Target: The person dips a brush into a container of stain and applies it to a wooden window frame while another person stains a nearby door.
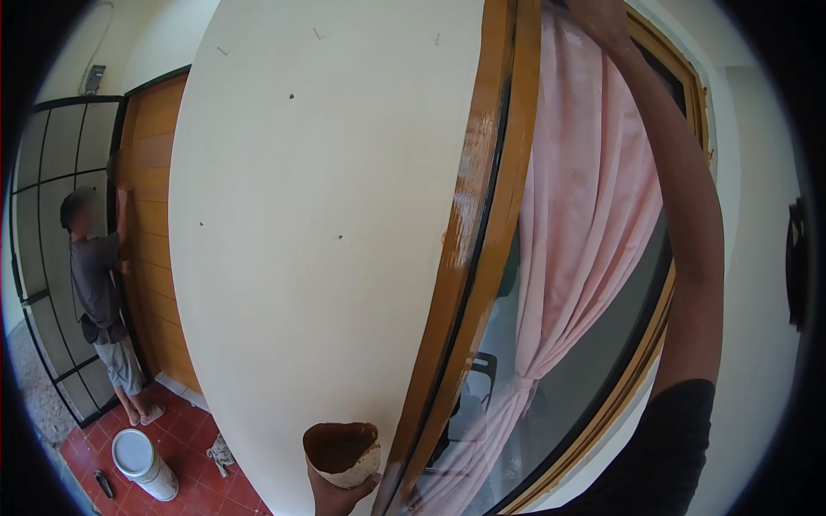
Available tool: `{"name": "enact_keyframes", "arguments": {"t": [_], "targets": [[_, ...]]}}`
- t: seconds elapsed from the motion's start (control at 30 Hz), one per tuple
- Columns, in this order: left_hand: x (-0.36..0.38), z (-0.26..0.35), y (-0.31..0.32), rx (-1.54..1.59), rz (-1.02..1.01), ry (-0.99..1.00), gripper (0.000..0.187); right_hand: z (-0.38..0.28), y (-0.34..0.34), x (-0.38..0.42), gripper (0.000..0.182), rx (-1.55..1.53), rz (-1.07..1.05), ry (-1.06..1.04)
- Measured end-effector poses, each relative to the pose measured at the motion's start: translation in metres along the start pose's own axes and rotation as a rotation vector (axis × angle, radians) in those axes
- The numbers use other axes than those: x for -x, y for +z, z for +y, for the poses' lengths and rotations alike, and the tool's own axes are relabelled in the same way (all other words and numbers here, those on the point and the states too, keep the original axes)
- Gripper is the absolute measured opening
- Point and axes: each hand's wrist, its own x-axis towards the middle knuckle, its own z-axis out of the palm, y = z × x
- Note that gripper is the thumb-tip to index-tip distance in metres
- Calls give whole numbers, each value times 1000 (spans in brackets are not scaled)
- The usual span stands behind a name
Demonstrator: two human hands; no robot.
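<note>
At the bottom centre my left hand (338, 496) holds a cut-open cup (346, 471) with a ragged rim and brown liquid inside, close to the cream wall. My right arm reaches up the right side, and my right hand (598, 19) is at the top edge by the upper part of the brown window frame (514, 129); its fingers are cut off or too dark to make out. The frame's left side carries a glossy, streaked brown coat. Behind the glass hangs a pink curtain (576, 198), tied in low down.
At the left a co-worker (96, 275) stands facing an orange-brown wooden door (155, 224), beside a black-framed gate (64, 172). A lidded white bucket (146, 464), a rag (221, 454) and a dark sandal (104, 484) lie on the red tiles. Nails stick out of the wall (284, 172).
</note>
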Motion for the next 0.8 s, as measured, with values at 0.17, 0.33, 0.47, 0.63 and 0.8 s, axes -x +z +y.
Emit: {"name": "enact_keyframes", "arguments": {"t": [0.17,0.33,0.47,0.63,0.8], "targets": [[-5,-1,2,58,-37,17,74,4,12,-20,33,-227,-10,84],[-9,11,8,126,-56,-29,77,-11,14,-14,28,-204,-211,180],[-8,-8,3,131,-41,-6,79,8,14,-8,29,-2,-30,16],[-13,-4,8,60,-88,-52,84,-8,7,-16,35,-83,1,43],[-11,-6,16,127,-62,2,80,-14,7,-5,33,-50,-158,21]]}}
